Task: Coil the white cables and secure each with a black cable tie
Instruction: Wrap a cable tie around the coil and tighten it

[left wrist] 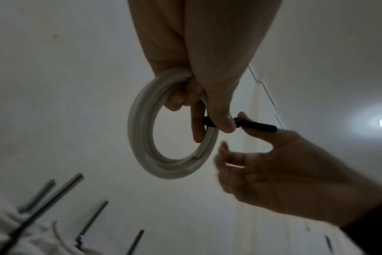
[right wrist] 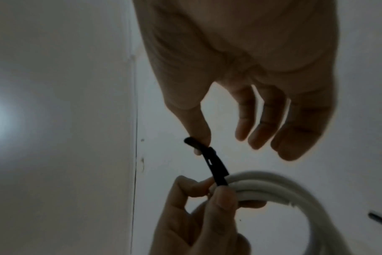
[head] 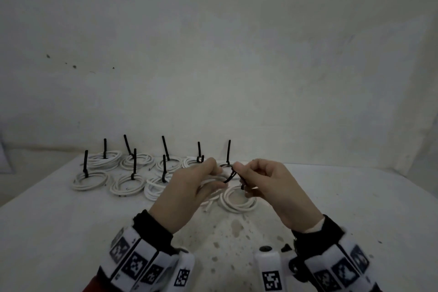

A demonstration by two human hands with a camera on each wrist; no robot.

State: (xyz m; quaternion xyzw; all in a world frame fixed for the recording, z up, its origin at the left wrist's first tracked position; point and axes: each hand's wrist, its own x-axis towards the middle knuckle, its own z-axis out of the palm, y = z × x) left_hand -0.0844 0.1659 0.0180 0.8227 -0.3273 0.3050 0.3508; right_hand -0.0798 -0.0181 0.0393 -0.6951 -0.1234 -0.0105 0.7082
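Note:
My left hand [head: 212, 170] grips a coiled white cable [left wrist: 142, 131] above the table, thumb and fingers pinching the coil's strands together. A black cable tie [head: 230, 176] is wrapped round the coil beside my left thumb. My right hand [right wrist: 202, 146] pinches the tie's [right wrist: 216, 169] free end between thumb and forefinger, the other fingers spread loose. In the head view the two hands meet at mid-table, my right hand [head: 239, 170] just right of the left. The coil is mostly hidden there behind my left hand.
Several tied white coils [head: 90, 180] lie in two rows at the back left of the white table [head: 71, 232], black tie tails [head: 105, 148] sticking up. Another white coil [head: 239, 200] lies on the table under my hands. A wall stands behind.

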